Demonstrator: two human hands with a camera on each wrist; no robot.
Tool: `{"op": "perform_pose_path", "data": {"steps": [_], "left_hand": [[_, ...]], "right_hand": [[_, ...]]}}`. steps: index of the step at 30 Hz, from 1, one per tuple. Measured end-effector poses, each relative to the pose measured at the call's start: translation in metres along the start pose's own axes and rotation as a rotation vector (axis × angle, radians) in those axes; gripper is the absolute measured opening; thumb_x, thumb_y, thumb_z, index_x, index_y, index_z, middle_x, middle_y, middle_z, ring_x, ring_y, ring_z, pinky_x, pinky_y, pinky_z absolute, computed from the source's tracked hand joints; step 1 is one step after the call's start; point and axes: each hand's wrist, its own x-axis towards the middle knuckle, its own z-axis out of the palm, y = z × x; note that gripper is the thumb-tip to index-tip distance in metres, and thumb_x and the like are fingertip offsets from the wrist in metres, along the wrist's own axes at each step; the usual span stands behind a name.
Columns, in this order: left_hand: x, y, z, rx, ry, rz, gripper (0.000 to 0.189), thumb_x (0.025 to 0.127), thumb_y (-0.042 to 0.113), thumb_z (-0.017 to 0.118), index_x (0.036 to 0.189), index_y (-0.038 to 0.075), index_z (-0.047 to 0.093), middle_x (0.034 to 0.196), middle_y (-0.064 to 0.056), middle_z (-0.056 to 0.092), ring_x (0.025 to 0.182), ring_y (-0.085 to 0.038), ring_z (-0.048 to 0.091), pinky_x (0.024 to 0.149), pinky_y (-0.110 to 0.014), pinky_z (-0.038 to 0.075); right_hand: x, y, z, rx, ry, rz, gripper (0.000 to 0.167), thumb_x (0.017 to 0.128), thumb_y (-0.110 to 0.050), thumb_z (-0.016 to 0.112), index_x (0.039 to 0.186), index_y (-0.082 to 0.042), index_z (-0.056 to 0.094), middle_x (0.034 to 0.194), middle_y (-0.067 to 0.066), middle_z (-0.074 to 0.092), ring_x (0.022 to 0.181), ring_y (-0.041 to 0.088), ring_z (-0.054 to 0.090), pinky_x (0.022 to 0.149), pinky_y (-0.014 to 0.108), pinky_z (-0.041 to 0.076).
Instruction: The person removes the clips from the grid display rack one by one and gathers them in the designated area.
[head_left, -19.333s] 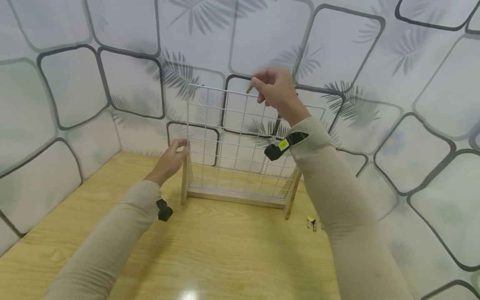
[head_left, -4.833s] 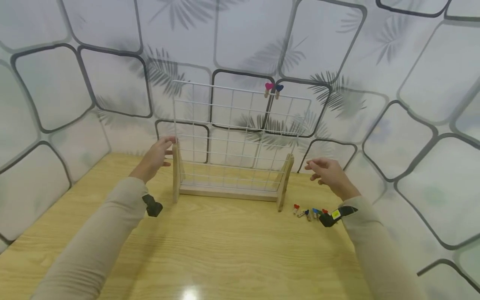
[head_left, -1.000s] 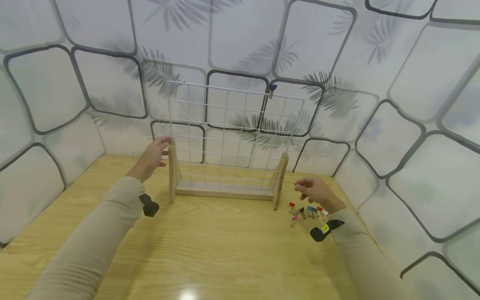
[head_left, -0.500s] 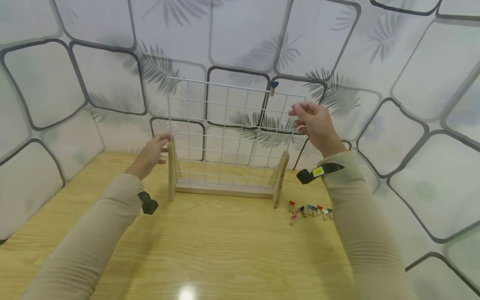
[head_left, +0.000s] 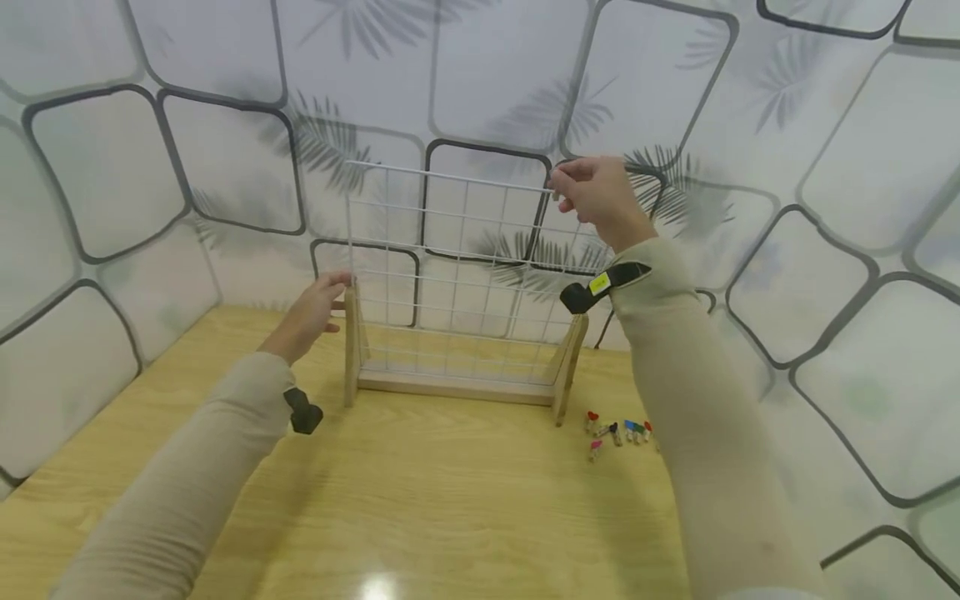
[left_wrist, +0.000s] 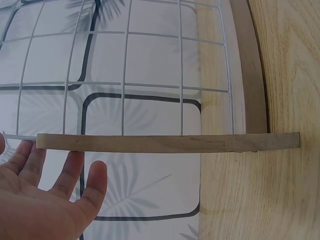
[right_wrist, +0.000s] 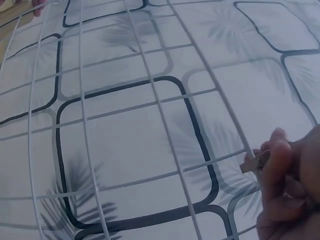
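Observation:
A white wire grid rack [head_left: 465,179] stands upright in a wooden base [head_left: 453,383]. My right hand [head_left: 596,196] is at its top wire, toward the right end. Thumb and fingers pinch a small wooden clothespin [right_wrist: 255,163] there; the fingers cover its heart. In the right wrist view its jaws sit at the wire, though whether they still grip it I cannot tell. My left hand [head_left: 303,321] rests its fingertips against the rack's left wooden upright [left_wrist: 165,143], near the top. Its fingers are extended and slightly bent, and most of the thumb is out of the left wrist view.
Several heart-topped clothespins [head_left: 637,429] lie on the wooden table [head_left: 420,500] right of the rack. A pink-heart clothespin [head_left: 596,450] lies a little nearer. A patterned wall covering [head_left: 510,83] rises close behind the rack. My right sleeve [head_left: 720,433] passes beside the clothespins.
The pink-heart clothespin left the top wire and now lies on the table. My right hand rose from beside the table clothespins to the dark blue-heart one on the wire. My left hand stayed put.

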Motion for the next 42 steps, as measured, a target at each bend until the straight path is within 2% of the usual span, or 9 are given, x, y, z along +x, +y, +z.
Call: {"op": "perform_pose_path", "data": {"steps": [2, 5, 8, 10, 14, 19, 30, 35, 42], "left_hand": [[-0.001, 0.001, 0.001, 0.004, 0.002, 0.0, 0.051, 0.108, 0.025, 0.018, 0.152, 0.001, 0.019, 0.154, -0.022, 0.02, 0.134, -0.044, 0.029, 0.095, -0.052, 0.037], [-0.002, 0.003, 0.001, 0.007, 0.002, -0.003, 0.051, 0.108, 0.026, 0.018, 0.152, 0.001, 0.02, 0.154, -0.021, 0.021, 0.134, -0.044, 0.029, 0.097, -0.055, 0.035], [-0.001, 0.004, 0.002, 0.0, 0.0, -0.007, 0.051, 0.108, 0.026, 0.018, 0.152, 0.002, 0.02, 0.154, -0.021, 0.021, 0.135, -0.044, 0.028, 0.098, -0.055, 0.035], [-0.001, 0.006, 0.001, -0.001, -0.001, -0.008, 0.05, 0.108, 0.025, 0.018, 0.152, 0.001, 0.019, 0.154, -0.021, 0.02, 0.135, -0.044, 0.028, 0.095, -0.052, 0.037], [-0.001, 0.005, -0.002, 0.002, 0.004, -0.004, 0.05, 0.108, 0.025, 0.017, 0.152, 0.001, 0.02, 0.154, -0.021, 0.02, 0.135, -0.045, 0.028, 0.094, -0.049, 0.038], [-0.002, 0.001, -0.002, -0.006, 0.003, -0.009, 0.051, 0.108, 0.027, 0.018, 0.152, 0.002, 0.02, 0.155, -0.02, 0.019, 0.135, -0.044, 0.027, 0.098, -0.054, 0.036], [0.0, -0.002, -0.006, -0.021, 0.006, 0.005, 0.052, 0.108, 0.027, 0.017, 0.152, 0.0, 0.019, 0.156, -0.021, 0.017, 0.135, -0.046, 0.027, 0.096, -0.052, 0.036], [0.0, -0.001, -0.004, -0.027, 0.007, 0.014, 0.052, 0.108, 0.026, 0.018, 0.152, 0.0, 0.019, 0.156, -0.02, 0.016, 0.135, -0.045, 0.027, 0.09, -0.045, 0.038], [-0.003, 0.0, -0.005, 0.001, 0.002, 0.005, 0.052, 0.108, 0.027, 0.018, 0.152, 0.0, 0.018, 0.156, -0.021, 0.017, 0.135, -0.046, 0.027, 0.098, -0.055, 0.035]], "right_hand": [[0.002, 0.001, 0.005, 0.019, 0.067, -0.057, 0.022, 0.097, -0.017, 0.06, 0.11, 0.0, 0.066, 0.098, 0.008, 0.065, 0.061, 0.011, 0.056, 0.051, 0.02, 0.041], [-0.002, 0.005, 0.008, 0.201, 0.119, -0.105, 0.017, 0.096, -0.016, 0.062, 0.105, -0.002, 0.066, 0.094, 0.006, 0.065, 0.057, 0.011, 0.053, 0.047, 0.019, 0.039], [-0.016, 0.011, 0.005, 0.375, 0.06, -0.074, 0.027, 0.094, -0.019, 0.063, 0.113, -0.001, 0.065, 0.101, 0.008, 0.064, 0.06, 0.013, 0.052, 0.045, 0.019, 0.038], [-0.026, 0.019, 0.001, 0.392, 0.002, -0.034, 0.03, 0.094, -0.02, 0.063, 0.117, 0.0, 0.064, 0.104, 0.008, 0.062, 0.061, 0.013, 0.053, 0.046, 0.019, 0.038], [-0.045, 0.046, -0.008, 0.314, -0.077, 0.019, 0.033, 0.096, -0.022, 0.062, 0.12, 0.0, 0.062, 0.103, 0.007, 0.061, 0.065, 0.012, 0.053, 0.049, 0.02, 0.04], [-0.072, 0.095, -0.017, 0.227, -0.107, 0.108, 0.028, 0.097, -0.022, 0.061, 0.116, -0.002, 0.06, 0.095, 0.002, 0.064, 0.066, 0.011, 0.054, 0.051, 0.021, 0.041], [-0.131, 0.196, -0.025, 0.16, -0.095, 0.298, 0.029, 0.099, -0.021, 0.059, 0.118, 0.001, 0.057, 0.09, -0.006, 0.065, 0.069, 0.007, 0.058, 0.054, 0.022, 0.046], [-0.158, 0.225, -0.031, 0.073, -0.103, 0.351, 0.035, 0.099, -0.024, 0.059, 0.12, 0.004, 0.059, 0.093, 0.001, 0.063, 0.072, 0.012, 0.057, 0.056, 0.026, 0.047], [-0.19, 0.256, -0.031, 0.018, -0.123, 0.444, 0.04, 0.1, -0.02, 0.057, 0.125, 0.011, 0.055, 0.093, 0.008, 0.063, 0.071, 0.015, 0.056, 0.054, 0.025, 0.044]]}}
